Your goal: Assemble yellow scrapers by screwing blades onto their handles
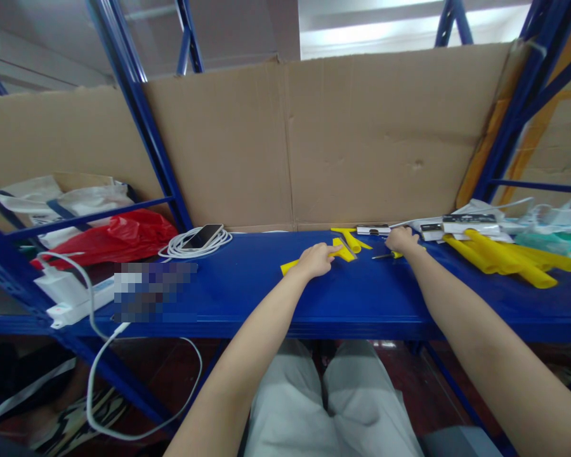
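My left hand is closed around a yellow squeegee-like scraper, whose wide head with a dark edge points right. The end of its handle sticks out to the left of my palm. Over to the right, my right hand is closed at the yellow handle of a thin screwdriver, its metal shaft pointing left, low on the tabletop. Behind and between the hands lies another yellow scraper piece. A black-and-white package rests just beyond it.
Yellow handles are piled on the right of the blue table, beside more packages. A phone sits on a coiled white cable. At left are a red bag and a power strip. Cardboard stands behind.
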`<state>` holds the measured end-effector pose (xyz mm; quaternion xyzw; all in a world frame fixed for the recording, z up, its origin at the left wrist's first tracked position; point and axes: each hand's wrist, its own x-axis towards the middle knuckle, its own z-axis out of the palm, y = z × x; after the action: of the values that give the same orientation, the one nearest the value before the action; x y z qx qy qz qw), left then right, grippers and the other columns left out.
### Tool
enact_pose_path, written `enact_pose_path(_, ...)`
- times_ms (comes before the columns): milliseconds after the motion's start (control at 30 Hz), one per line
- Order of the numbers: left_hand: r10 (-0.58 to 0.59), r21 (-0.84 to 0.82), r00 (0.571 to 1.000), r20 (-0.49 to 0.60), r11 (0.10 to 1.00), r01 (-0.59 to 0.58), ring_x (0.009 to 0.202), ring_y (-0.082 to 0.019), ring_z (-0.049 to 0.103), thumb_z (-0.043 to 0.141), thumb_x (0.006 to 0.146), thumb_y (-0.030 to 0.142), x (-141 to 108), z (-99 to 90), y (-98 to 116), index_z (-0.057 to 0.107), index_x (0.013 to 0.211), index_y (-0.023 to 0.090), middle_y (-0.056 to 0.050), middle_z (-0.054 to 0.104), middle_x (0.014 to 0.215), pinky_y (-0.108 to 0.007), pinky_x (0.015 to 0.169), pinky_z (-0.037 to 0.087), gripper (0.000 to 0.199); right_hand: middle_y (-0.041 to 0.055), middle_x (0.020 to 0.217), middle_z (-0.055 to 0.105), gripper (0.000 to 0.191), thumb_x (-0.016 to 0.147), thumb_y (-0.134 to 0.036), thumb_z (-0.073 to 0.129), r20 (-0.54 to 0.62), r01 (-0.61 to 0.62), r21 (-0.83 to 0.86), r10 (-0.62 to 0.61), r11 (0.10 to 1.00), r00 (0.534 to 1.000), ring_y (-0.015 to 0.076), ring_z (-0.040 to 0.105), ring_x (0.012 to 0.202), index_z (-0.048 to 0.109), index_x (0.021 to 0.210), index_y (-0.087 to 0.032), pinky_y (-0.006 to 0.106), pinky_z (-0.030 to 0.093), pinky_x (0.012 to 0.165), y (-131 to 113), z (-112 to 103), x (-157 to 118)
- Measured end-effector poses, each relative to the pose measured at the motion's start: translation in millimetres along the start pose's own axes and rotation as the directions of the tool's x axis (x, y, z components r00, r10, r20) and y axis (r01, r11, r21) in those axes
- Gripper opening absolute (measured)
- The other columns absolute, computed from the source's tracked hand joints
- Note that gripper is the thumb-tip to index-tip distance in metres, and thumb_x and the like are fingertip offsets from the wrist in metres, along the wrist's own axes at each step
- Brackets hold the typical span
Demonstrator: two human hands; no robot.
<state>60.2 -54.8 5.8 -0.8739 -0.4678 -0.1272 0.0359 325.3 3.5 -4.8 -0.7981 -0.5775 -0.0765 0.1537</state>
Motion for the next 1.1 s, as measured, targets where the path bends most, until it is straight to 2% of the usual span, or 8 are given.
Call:
enact_pose_path(100,0.003,0.000,1.000,-0.001,1.000,-0.003,0.106,-0.021,0.059,0.045,0.090,0.025,0.0,0.1,-0.1,0.050,0.134,0.033,-0.005,0.063,0.116,-0.028,0.089,0.045,0.045,0.0205,0.124,0.052,0.034,0.081,-0.018,0.046,0.015,-0.025,-0.002,0.025,1.000,1.000,0.0335,0.040,0.122,0.065,0.108,-0.010,0.050,0.035,0.095,-5.0,-7.4,-8.0)
enact_pose_path(267,0.023,-0.006,1.000,-0.008,1.000,-0.023,0.104,-0.021,0.060,0.047,0.089,0.024,0.0,-0.1,-1.1,0.052,0.132,0.031,-0.005,0.064,0.114,-0.028,0.089,0.045,0.044,0.0166,0.117,0.060,0.027,0.082,-0.023,0.050,-0.049,0.022,0.222,-0.011,0.975,0.999,0.0309,0.048,0.117,0.070,0.097,-0.015,0.043,0.041,0.091,-21.9,-19.6,-13.7)
enact_pose_path(400,0.033,-0.010,0.999,-0.018,0.999,-0.033,0.105,-0.022,0.059,0.049,0.088,0.023,0.6,0.3,-2.0,0.054,0.130,0.031,-0.005,0.064,0.113,-0.028,0.089,0.045,0.043,0.0091,0.092,0.070,0.019,0.080,-0.022,0.054,-0.092,0.180,0.479,-0.155,0.859,0.984,0.0209,0.062,0.092,0.071,0.084,-0.015,0.029,0.046,0.082,-41.8,-23.5,-17.8)
enact_pose_path(533,0.038,-0.010,0.999,-0.026,0.999,-0.038,0.105,-0.021,0.059,0.050,0.088,0.023,1.2,0.3,-2.0,0.056,0.129,0.032,-0.005,0.064,0.112,-0.028,0.089,0.045,0.043,0.0052,0.078,0.070,0.012,0.077,-0.020,0.058,-0.060,0.260,0.631,-0.288,0.731,0.956,0.0158,0.062,0.072,0.069,0.077,-0.014,0.025,0.048,0.069,-62.3,-24.8,-30.7)
enact_pose_path(700,0.043,-0.007,0.999,-0.029,0.999,-0.043,0.106,-0.021,0.059,0.050,0.087,0.023,1.2,-1.0,-1.5,0.056,0.129,0.033,-0.005,0.064,0.113,-0.028,0.091,0.045,0.043,0.0042,0.072,0.069,0.011,0.074,-0.018,0.060,-0.082,0.366,0.656,-0.420,0.660,0.904,0.0152,0.061,0.070,0.065,0.065,-0.015,0.025,0.047,0.066,-79.5,-24.1,-46.6)
enact_pose_path(933,0.044,0.008,0.998,-0.038,0.999,-0.043,0.104,-0.021,0.059,0.049,0.088,0.024,0.2,-1.6,-0.7,0.055,0.129,0.033,-0.006,0.063,0.110,-0.028,0.090,0.045,0.042,0.0061,0.074,0.070,0.012,0.075,-0.017,0.059,-0.079,0.341,0.612,-0.374,0.713,0.924,0.0160,0.062,0.074,0.067,0.066,-0.014,0.025,0.046,0.069,-84.9,-21.1,-50.2)
enact_pose_path(1100,0.049,0.015,0.998,-0.036,0.999,-0.049,0.103,-0.021,0.059,0.049,0.088,0.024,0.0,-1.5,-0.8,0.054,0.130,0.033,-0.006,0.062,0.108,-0.028,0.090,0.044,0.043,0.0048,0.072,0.069,0.013,0.075,-0.019,0.058,-0.107,0.366,0.605,-0.383,0.707,0.917,0.0157,0.062,0.072,0.068,0.067,-0.015,0.025,0.046,0.068,-85.1,-15.4,-47.4)
